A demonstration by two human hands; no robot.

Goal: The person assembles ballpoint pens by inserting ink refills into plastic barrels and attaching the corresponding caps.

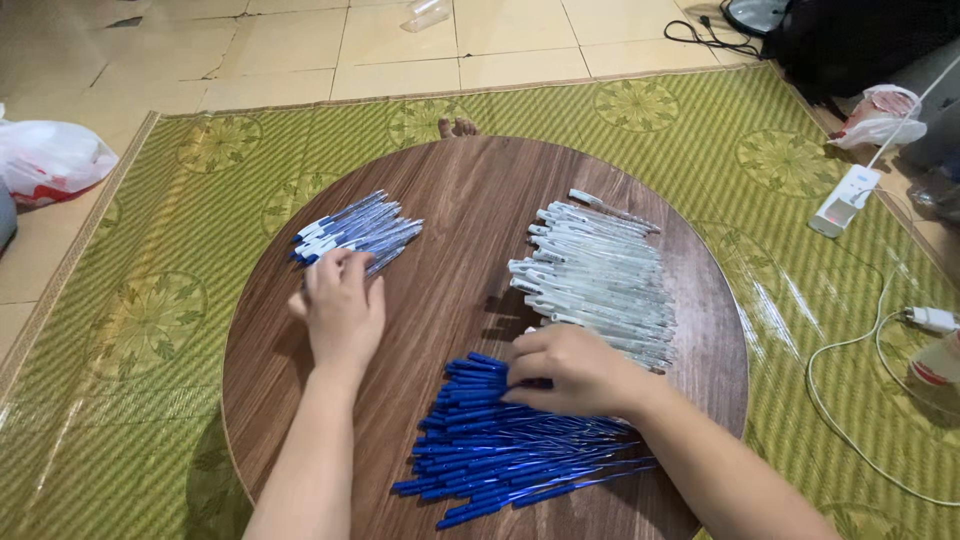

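Mat: one green woven floor mat [150, 300] with round leaf patterns, lying on pale floor tiles.
Surface: one round, dark wood-grain surface [460, 260] resting on the mat.
Clear barrel pile: one heap of clear plastic pen barrels with white ends [600, 275] on the right half of the surface; too many to count.
Blue refill pile: one heap of thin blue pen refills [500, 440] at the near edge; too many to count.
Finished pen pile: one smaller heap of blue-and-white assembled pens [355, 232] on the left, far side.
Bags: one white plastic bag with red print [50, 160] at the far left, one more white-and-red bag [880, 115] at the far right.
Power strip: one white, oblong strip [845, 200] on the mat's right edge.
Left hand [342, 308]: palm down, fingers touching the assembled pens; its grip cannot be made out.
Right hand [575, 370]: fingers curled onto the top of the blue refills; whether it grips one is unclear.
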